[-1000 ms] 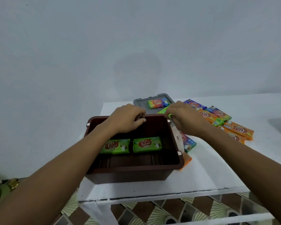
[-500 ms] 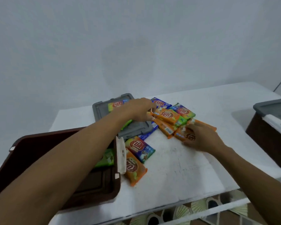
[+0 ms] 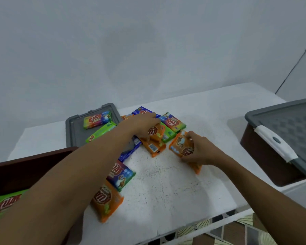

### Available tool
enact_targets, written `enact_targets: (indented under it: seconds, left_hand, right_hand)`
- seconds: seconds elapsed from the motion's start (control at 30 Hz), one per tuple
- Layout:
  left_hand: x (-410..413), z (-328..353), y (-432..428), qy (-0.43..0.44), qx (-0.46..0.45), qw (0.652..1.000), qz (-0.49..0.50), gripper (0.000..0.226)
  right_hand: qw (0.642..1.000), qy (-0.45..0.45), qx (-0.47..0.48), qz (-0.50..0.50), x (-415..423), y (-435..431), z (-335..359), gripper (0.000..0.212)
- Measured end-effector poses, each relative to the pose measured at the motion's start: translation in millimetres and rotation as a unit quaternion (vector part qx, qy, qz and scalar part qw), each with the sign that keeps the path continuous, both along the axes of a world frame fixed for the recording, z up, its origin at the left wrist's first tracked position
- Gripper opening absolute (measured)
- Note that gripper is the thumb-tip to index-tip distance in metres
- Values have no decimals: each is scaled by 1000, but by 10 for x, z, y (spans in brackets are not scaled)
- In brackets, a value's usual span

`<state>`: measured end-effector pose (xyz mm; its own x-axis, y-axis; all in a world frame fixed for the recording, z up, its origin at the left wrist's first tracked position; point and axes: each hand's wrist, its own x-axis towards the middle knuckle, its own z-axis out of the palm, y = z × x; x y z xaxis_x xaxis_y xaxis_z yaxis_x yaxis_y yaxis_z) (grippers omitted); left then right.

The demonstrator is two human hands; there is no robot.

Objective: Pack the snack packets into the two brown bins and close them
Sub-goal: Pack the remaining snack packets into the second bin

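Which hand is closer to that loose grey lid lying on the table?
Left. The left hand is on the packet pile just right of the grey lid; the right hand grips an orange packet farther right.

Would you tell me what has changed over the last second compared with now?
Both hands left the far rim of the open brown bin and moved right to the pile: the left hand now grips the top orange packet, the right hand a nearer orange packet. The grey lid and binned green packet stayed.
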<state>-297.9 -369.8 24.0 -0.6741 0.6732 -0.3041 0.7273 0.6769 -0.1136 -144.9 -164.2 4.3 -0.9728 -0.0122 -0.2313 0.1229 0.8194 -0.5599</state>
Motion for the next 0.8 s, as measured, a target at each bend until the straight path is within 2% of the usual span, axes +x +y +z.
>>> enact_targets:
  seconds: [0.07, 0.13, 0.2, 0.3, 0.4, 0.53, 0.73, 0.8]
  left_hand:
    - [-26, 62, -21, -7, 45, 999, 17, 81]
    - [-37, 144, -51, -31, 142, 988, 50, 60]
    - [-45, 264, -111, -57, 251, 963, 83, 42]
    - [-28, 478, -245, -87, 352, 923, 126, 36]
    - [39, 667, -434, -145, 411, 881, 186, 31]
    - [151, 855, -770, -159, 450, 849, 225, 29]
    - [535, 1164, -1584, -194, 542, 781, 243, 35]
    - [676, 1222, -1966, -218, 559, 758, 254, 30]
  right_hand:
    - [984, -30, -158, -75, -29, -3, 52, 67]
    - [945, -42, -295, -134, -80, 13, 72, 55]
    - [906, -56, -383, -168, -142, 4, 106, 43]
    - [861, -64, -469, -185, -213, -71, 163, 41]
    - [846, -41, -501, -175, -257, -199, 242, 40]
    - [886, 10, -432, -168, -281, -420, 408, 27]
    - [868, 33, -478, -129, -215, -963, 782, 42]
    - [870, 33, -483, -95, -147, -1218, 933, 34]
